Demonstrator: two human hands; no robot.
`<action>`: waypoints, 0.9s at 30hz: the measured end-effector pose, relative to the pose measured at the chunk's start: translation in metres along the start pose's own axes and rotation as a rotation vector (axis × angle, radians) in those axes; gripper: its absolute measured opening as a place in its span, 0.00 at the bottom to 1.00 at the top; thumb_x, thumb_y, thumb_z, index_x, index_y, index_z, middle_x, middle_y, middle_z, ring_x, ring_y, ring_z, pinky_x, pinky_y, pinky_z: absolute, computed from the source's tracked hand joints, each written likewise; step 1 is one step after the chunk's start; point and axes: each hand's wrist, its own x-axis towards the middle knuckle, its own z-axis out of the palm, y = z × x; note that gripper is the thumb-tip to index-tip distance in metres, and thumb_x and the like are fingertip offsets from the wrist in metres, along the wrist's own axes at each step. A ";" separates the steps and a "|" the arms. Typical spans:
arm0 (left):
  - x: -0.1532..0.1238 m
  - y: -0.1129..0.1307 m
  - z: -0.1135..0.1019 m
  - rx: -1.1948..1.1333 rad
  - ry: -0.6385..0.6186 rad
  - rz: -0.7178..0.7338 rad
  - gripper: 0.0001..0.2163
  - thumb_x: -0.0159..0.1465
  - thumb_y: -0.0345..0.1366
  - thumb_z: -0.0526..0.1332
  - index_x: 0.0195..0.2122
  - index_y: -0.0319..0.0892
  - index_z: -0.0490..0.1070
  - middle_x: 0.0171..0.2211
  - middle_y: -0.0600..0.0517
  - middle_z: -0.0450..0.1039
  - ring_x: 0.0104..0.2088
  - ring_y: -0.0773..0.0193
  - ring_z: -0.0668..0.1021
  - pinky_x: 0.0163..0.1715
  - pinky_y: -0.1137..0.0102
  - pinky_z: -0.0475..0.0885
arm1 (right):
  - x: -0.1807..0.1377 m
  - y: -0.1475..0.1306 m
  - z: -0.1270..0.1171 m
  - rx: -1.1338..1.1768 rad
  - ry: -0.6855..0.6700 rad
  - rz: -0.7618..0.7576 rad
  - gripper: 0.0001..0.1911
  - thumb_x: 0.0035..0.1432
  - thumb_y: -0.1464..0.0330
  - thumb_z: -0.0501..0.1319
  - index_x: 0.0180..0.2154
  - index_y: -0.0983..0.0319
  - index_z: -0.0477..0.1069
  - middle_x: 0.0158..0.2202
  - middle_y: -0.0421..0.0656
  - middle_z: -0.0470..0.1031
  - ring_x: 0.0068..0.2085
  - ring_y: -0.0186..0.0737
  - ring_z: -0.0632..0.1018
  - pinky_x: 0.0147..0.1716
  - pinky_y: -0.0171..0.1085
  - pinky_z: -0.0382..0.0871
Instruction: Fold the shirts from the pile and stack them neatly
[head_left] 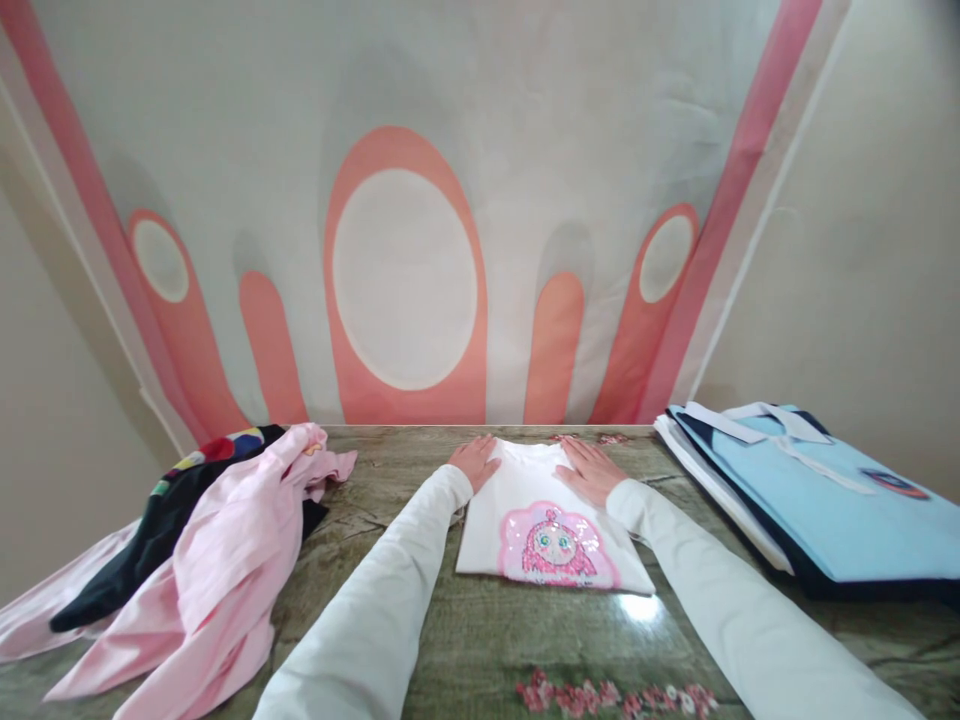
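White sleeves point(367, 610) cross a wood-patterned table point(465, 650); left hand point(475, 464) and right hand point(596, 470), fingers flat, gripping nothing, rest at the collar end of a folded white shirt point(525, 492), apparently steadying it between crumpled clothes point(232, 580) and a neat stack point(885, 520).

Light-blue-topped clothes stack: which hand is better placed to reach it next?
Likely the right hand: it touches the folded white shirt with pink print on the side nearer the light-blue-topped clothes stack; the left hand, the opposite side.
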 end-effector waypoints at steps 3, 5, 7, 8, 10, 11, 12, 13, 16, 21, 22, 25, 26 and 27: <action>0.012 -0.006 0.001 -0.026 0.052 -0.038 0.20 0.63 0.40 0.47 0.56 0.42 0.57 0.56 0.48 0.58 0.56 0.59 0.60 0.53 0.63 0.55 | -0.001 0.000 0.000 0.013 0.030 -0.012 0.39 0.57 0.47 0.38 0.60 0.67 0.45 0.62 0.46 0.45 0.61 0.44 0.50 0.58 0.43 0.42; 0.015 -0.009 0.000 -0.042 0.075 -0.047 0.18 0.62 0.39 0.49 0.54 0.43 0.60 0.53 0.48 0.62 0.53 0.59 0.64 0.52 0.63 0.57 | -0.001 0.001 0.000 0.025 0.068 -0.002 0.37 0.57 0.49 0.39 0.60 0.66 0.47 0.61 0.47 0.48 0.60 0.43 0.52 0.57 0.42 0.43; 0.015 -0.011 -0.002 -0.061 0.092 -0.059 0.18 0.61 0.39 0.52 0.52 0.44 0.62 0.51 0.47 0.63 0.51 0.57 0.65 0.50 0.63 0.59 | 0.000 0.006 0.002 0.029 0.107 0.043 0.34 0.58 0.51 0.40 0.59 0.66 0.50 0.60 0.48 0.52 0.59 0.43 0.55 0.57 0.42 0.45; 0.014 -0.012 -0.003 -0.070 0.097 -0.065 0.18 0.60 0.40 0.53 0.52 0.44 0.63 0.50 0.47 0.64 0.50 0.57 0.66 0.50 0.63 0.59 | 0.000 0.009 0.003 0.025 0.121 0.075 0.32 0.59 0.53 0.41 0.58 0.66 0.52 0.59 0.48 0.54 0.58 0.44 0.56 0.56 0.42 0.45; 0.013 -0.014 -0.006 -0.093 0.097 -0.070 0.19 0.58 0.41 0.56 0.50 0.44 0.65 0.48 0.46 0.65 0.49 0.56 0.67 0.50 0.63 0.59 | 0.001 0.016 0.004 0.008 0.140 0.149 0.29 0.59 0.56 0.42 0.56 0.65 0.56 0.58 0.48 0.57 0.58 0.45 0.57 0.56 0.44 0.46; 0.012 -0.015 -0.008 -0.107 0.092 -0.069 0.19 0.57 0.42 0.57 0.49 0.43 0.67 0.46 0.46 0.67 0.48 0.56 0.67 0.50 0.64 0.59 | 0.001 0.021 0.005 -0.002 0.149 0.187 0.28 0.59 0.57 0.42 0.55 0.65 0.57 0.58 0.48 0.57 0.57 0.46 0.57 0.56 0.44 0.46; 0.011 -0.016 -0.009 -0.123 0.083 -0.069 0.19 0.56 0.42 0.58 0.47 0.42 0.68 0.44 0.47 0.68 0.47 0.56 0.68 0.49 0.65 0.59 | 0.001 0.025 0.005 -0.012 0.162 0.225 0.27 0.59 0.58 0.43 0.55 0.66 0.58 0.57 0.48 0.57 0.57 0.47 0.58 0.55 0.45 0.47; 0.011 -0.017 -0.011 -0.140 0.072 -0.072 0.19 0.54 0.43 0.59 0.46 0.42 0.69 0.42 0.47 0.69 0.46 0.56 0.69 0.48 0.66 0.60 | 0.001 0.029 0.005 -0.019 0.177 0.260 0.26 0.59 0.60 0.43 0.54 0.66 0.59 0.57 0.49 0.58 0.57 0.48 0.58 0.55 0.45 0.48; 0.010 -0.019 -0.016 -0.197 0.024 -0.108 0.19 0.51 0.44 0.62 0.42 0.40 0.72 0.35 0.49 0.72 0.37 0.60 0.72 0.39 0.71 0.65 | -0.001 0.040 0.000 -0.003 0.222 0.304 0.25 0.57 0.64 0.47 0.54 0.68 0.60 0.56 0.51 0.59 0.55 0.50 0.60 0.54 0.46 0.51; 0.008 -0.023 -0.021 -0.283 -0.056 -0.188 0.20 0.43 0.47 0.65 0.34 0.39 0.73 0.25 0.54 0.70 0.27 0.65 0.72 0.25 0.75 0.64 | -0.008 0.053 -0.016 0.034 0.220 0.247 0.22 0.53 0.69 0.50 0.50 0.67 0.63 0.52 0.50 0.65 0.52 0.44 0.66 0.52 0.41 0.57; 0.008 -0.023 -0.022 -0.296 -0.070 -0.193 0.20 0.42 0.48 0.66 0.32 0.39 0.74 0.23 0.55 0.69 0.26 0.66 0.71 0.24 0.75 0.63 | -0.010 0.052 -0.018 0.039 0.214 0.226 0.21 0.54 0.69 0.49 0.50 0.66 0.64 0.51 0.49 0.66 0.51 0.43 0.66 0.52 0.40 0.57; 0.009 -0.024 -0.025 -0.330 -0.091 -0.196 0.17 0.40 0.47 0.66 0.26 0.39 0.73 0.20 0.57 0.67 0.25 0.67 0.70 0.23 0.76 0.61 | -0.015 0.044 -0.021 0.062 0.181 0.072 0.22 0.55 0.66 0.49 0.51 0.64 0.63 0.54 0.45 0.63 0.54 0.40 0.63 0.55 0.38 0.54; 0.009 -0.024 -0.025 -0.339 -0.089 -0.197 0.17 0.40 0.47 0.66 0.25 0.40 0.72 0.20 0.57 0.67 0.25 0.68 0.70 0.23 0.76 0.61 | -0.016 0.040 -0.019 0.067 0.161 0.006 0.23 0.56 0.64 0.49 0.52 0.64 0.62 0.56 0.45 0.61 0.56 0.40 0.61 0.56 0.39 0.52; 0.009 -0.023 -0.026 -0.347 -0.083 -0.198 0.17 0.39 0.46 0.66 0.25 0.40 0.72 0.20 0.57 0.67 0.25 0.68 0.70 0.23 0.76 0.61 | -0.016 0.034 -0.017 0.068 0.132 -0.049 0.25 0.57 0.61 0.48 0.53 0.65 0.61 0.57 0.45 0.58 0.58 0.40 0.58 0.57 0.39 0.50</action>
